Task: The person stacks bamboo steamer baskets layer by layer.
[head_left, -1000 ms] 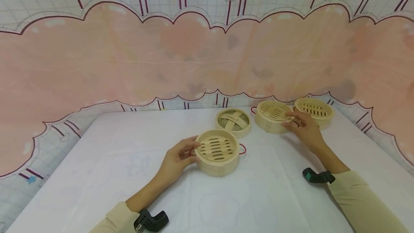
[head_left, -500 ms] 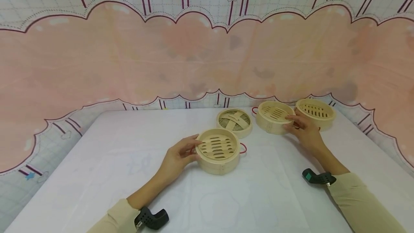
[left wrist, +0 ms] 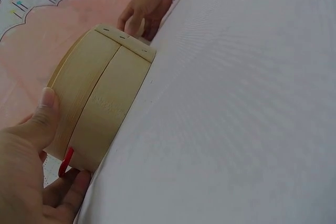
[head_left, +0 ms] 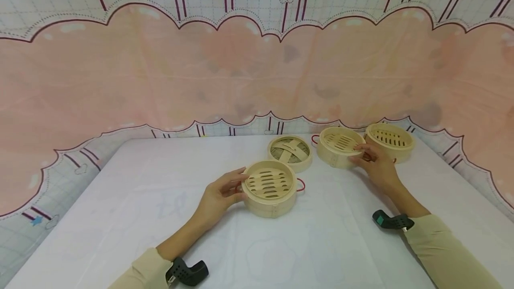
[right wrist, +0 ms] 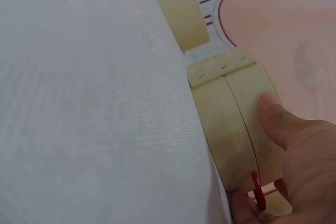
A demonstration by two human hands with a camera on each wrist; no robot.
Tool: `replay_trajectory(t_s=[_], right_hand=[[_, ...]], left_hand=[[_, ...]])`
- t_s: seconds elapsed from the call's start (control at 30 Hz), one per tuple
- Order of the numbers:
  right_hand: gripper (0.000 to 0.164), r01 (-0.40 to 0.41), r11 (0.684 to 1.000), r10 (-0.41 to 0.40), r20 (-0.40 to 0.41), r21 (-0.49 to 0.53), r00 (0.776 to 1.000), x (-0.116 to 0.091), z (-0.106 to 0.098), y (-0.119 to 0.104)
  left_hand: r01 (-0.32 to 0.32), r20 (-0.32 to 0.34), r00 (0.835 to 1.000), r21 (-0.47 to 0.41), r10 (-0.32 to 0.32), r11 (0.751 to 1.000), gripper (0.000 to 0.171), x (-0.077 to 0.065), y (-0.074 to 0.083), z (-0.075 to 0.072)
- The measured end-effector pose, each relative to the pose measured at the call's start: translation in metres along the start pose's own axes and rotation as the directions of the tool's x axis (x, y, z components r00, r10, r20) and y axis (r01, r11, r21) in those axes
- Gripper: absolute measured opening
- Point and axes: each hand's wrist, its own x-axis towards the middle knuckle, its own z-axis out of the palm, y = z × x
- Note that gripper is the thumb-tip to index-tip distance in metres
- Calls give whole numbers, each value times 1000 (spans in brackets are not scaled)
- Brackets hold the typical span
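Near the table's middle stands a round bamboo steamer basket (head_left: 270, 211) with a slotted base and red handles. My left hand (head_left: 220, 195) grips its left side. In the left wrist view, the thumb lies against the outer wall of this basket (left wrist: 105, 103), while other fingers sit low beside the red handle (left wrist: 66, 162). Farther back on the right, my right hand (head_left: 376, 159) grips the right side of a second bamboo steamer basket (head_left: 335, 160). Its thumb (right wrist: 272, 111) presses the wall in the right wrist view, and some fingers are hidden behind the basket.
A woven bamboo steamer lid (head_left: 290, 148) sits just behind the left-hand basket. A third bamboo steamer basket (head_left: 395, 151) stands at the back right, close beside the right hand. White cloth covers the table (head_left: 132, 182), and a patterned pink curtain (head_left: 180, 75) hangs behind.
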Motion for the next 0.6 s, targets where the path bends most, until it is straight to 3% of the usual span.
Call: replay_trajectory(t_s=[0.6], right_hand=[[43,-64,993,62,-25,-95,998,-3,-3,-9]], left_hand=[[-9,0,1000,23,9,1000,44,-1,3,-1]])
